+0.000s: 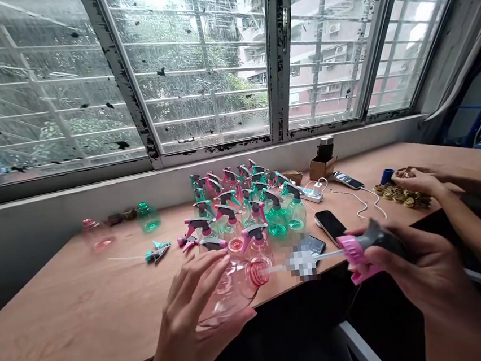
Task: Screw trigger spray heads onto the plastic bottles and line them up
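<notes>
My left hand (185, 316) is wrapped round a clear pink plastic bottle (230, 300), tilted so that its threaded neck (258, 273) points right. In my right hand (428, 270) is a pink and grey trigger spray head (355, 251), gripped by its grey top. Its thin dip tube (330, 254) runs left toward the bottle, with the tip at the open mouth; whether the tip is inside is hard to tell. Just beyond the bottle stand several pink and green spray bottles (276, 217) with their trigger heads on.
Headless pink (98, 237) and green (148, 218) bottles stand at the left back, near loose spray heads (158, 252). Phones (330, 227), a power strip (310, 192) and cables lie right of the group. Another person's hands (419, 177) hover over gold-coloured pieces (403, 196).
</notes>
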Tool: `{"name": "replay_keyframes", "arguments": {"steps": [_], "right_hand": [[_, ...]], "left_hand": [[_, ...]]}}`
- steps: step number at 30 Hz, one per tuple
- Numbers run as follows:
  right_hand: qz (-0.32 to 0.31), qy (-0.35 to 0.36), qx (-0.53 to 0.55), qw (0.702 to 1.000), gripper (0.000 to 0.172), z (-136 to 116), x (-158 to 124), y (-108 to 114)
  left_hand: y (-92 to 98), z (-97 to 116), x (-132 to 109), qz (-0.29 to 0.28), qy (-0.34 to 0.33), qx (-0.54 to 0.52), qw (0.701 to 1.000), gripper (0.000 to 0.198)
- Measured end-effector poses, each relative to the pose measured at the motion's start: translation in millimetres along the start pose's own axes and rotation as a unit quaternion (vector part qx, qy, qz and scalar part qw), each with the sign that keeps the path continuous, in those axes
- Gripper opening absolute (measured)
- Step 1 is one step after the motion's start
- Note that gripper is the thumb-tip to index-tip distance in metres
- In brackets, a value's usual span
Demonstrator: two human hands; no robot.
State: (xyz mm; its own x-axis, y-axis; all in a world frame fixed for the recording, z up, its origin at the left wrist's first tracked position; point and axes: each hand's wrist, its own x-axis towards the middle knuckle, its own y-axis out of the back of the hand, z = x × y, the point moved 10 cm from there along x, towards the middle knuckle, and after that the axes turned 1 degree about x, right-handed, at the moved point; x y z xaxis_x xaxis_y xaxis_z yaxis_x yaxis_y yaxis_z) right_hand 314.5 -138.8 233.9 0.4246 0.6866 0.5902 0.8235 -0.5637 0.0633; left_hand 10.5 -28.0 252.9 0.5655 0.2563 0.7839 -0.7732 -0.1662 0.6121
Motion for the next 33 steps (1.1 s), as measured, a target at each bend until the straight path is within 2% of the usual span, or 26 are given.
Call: {"name": "replay_keyframes", "arguments": {"steps": [3,5,8,12,14,16,18,19,20,23,25,27,28,29,31,33], "right_hand": [[-0.087,-0.003,-0.006,0.996,0.029,-1,2,-51],[-0.149,0.009,-0.002,0.989,0.036,-3,0,-87],[-0.193,0.043,0.014,0.98,0.037,-5,-3,-120],[-0.193,0.097,-0.008,0.976,0.03,-9,-9,-126],[-0.193,0.135,-0.025,0.972,0.032,-15,-12,-123],[-0.188,0.185,-0.032,0.964,0.032,-25,-17,-118],[-0.187,0.243,-0.042,0.951,0.036,-38,-23,-116],[-0.186,0.274,-0.053,0.942,0.038,-44,-28,-115],[-0.182,0.303,-0.066,0.933,0.039,-49,-32,-114],[-0.161,0.35,-0.089,0.919,0.041,-56,-40,-114],[-0.128,0.3,-0.05,0.944,0.035,-48,-33,-111],[-0.094,0.154,0.046,0.983,0.025,-21,-18,-109],[-0.092,0.053,0.113,0.988,0.026,-1,-12,-112],[-0.106,-0.054,0.18,0.976,0.033,19,-11,-122],[-0.159,-0.229,0.293,0.914,0.047,46,-20,-146],[-0.192,-0.315,0.346,0.863,0.054,55,-29,-161]], "left_hand": [[-9.5,8,1,-0.025,-0.004,-0.01,1.0,0.073],[-16.8,13,1,-0.04,-0.001,-0.001,0.999,0.073],[-18.6,16,1,-0.036,0.006,0.042,0.998,0.074],[-13.2,25,-1,-0.027,-0.018,0.087,0.996,0.082],[-9.8,27,-1,-0.014,-0.015,0.044,0.999,0.089],[6.4,18,-2,0.076,0.033,-0.06,0.995,0.089],[21.4,-3,-9,0.181,0.12,-0.16,0.963,0.079],[22.2,-13,-13,0.201,0.166,-0.194,0.946,0.071],[18.2,-21,-16,0.19,0.209,-0.219,0.934,0.066],[-0.4,-32,-19,0.078,0.292,-0.236,0.923,0.061],[4.5,-33,-20,0.066,0.292,-0.19,0.935,0.062],[17.7,-28,-18,0.095,0.249,-0.121,0.956,0.071],[22.9,-24,-16,0.109,0.218,-0.094,0.965,0.074],[26.1,-19,-15,0.117,0.185,-0.076,0.973,0.076],[26.3,-11,-14,0.11,0.131,-0.071,0.983,0.076],[21.9,-10,-14,0.087,0.113,-0.111,0.984,0.074]]}}
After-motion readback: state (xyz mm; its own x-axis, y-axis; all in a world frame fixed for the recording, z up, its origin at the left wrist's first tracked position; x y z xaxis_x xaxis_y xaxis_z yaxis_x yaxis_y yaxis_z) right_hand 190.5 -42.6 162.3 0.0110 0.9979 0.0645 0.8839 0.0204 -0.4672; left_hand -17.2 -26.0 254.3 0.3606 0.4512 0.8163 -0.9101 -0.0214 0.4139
